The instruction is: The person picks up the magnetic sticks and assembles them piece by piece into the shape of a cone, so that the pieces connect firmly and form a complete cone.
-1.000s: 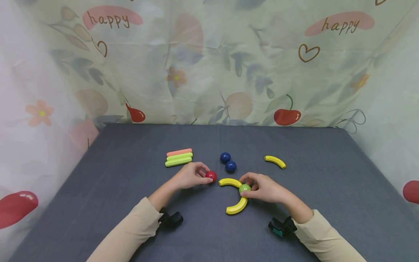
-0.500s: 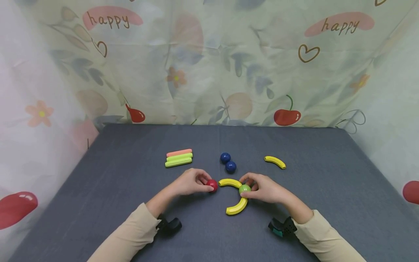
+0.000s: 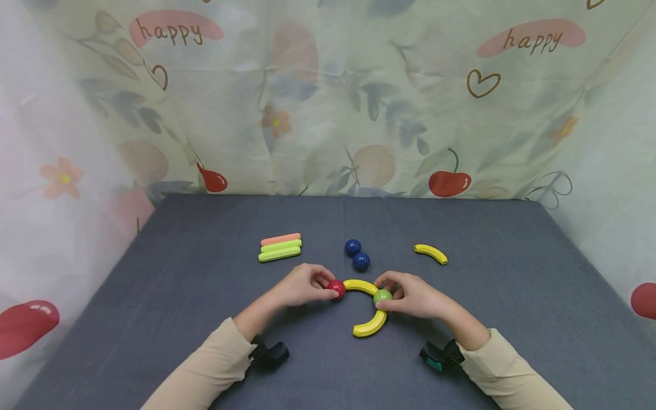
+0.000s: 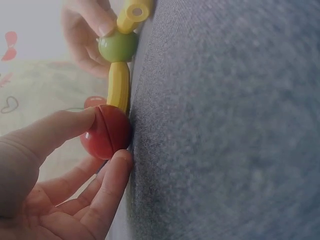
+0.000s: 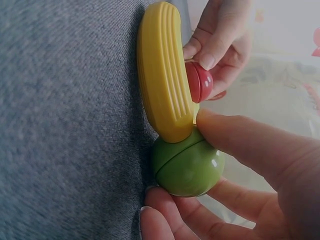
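Note:
My left hand (image 3: 306, 286) pinches a glossy red ball (image 4: 106, 132) between thumb and fingers, low over the cloth. The red ball meets the free end of a curved yellow stick (image 3: 360, 285). The other end of that stick joins a green ball (image 5: 188, 165), which my right hand (image 3: 414, 295) holds between thumb and fingers. From the green ball a second curved yellow stick (image 5: 165, 72) bends toward the front of the table, its end free and showing a round hole in the left wrist view.
Behind the hands lie two dark blue balls (image 3: 357, 254), side by side. Another curved yellow stick (image 3: 430, 253) rests at the back right. Two lime sticks (image 3: 280, 250) and a salmon stick (image 3: 281, 239) lie together at the back left. A dark grey cloth (image 3: 205, 239) covers the table.
My left hand has brought the red ball nearer to me and then rightward, up against the yellow stick's end. The right hand stays on the green ball, almost still.

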A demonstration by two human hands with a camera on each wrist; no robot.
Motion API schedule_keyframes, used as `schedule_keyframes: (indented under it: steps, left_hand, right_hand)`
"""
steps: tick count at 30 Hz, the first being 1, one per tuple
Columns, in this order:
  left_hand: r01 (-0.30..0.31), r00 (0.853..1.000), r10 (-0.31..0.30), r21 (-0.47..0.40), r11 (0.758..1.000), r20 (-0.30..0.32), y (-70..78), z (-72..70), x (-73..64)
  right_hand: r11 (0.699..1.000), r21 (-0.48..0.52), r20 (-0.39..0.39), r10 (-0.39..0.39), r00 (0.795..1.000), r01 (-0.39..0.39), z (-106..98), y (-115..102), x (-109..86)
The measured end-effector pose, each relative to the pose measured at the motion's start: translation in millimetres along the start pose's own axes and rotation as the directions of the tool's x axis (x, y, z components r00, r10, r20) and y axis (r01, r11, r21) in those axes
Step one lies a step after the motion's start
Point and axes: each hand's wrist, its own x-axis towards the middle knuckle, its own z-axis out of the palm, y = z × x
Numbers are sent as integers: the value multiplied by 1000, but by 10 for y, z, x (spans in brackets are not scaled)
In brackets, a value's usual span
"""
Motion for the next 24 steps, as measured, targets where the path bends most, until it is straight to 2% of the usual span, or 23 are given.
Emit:
schedule_keyframes:
  steps: [12,24]
  left_hand:
    - [5,1000,-5,-6,1000,4,11,7,10]
    - [14,1000,-15,-28,1000,-20,18,22,33]
  right_hand:
    - [1000,-2,5,28,1000,-28,5,-17,5]
    - [999,39,63,1,998,-3,20,-19,6]
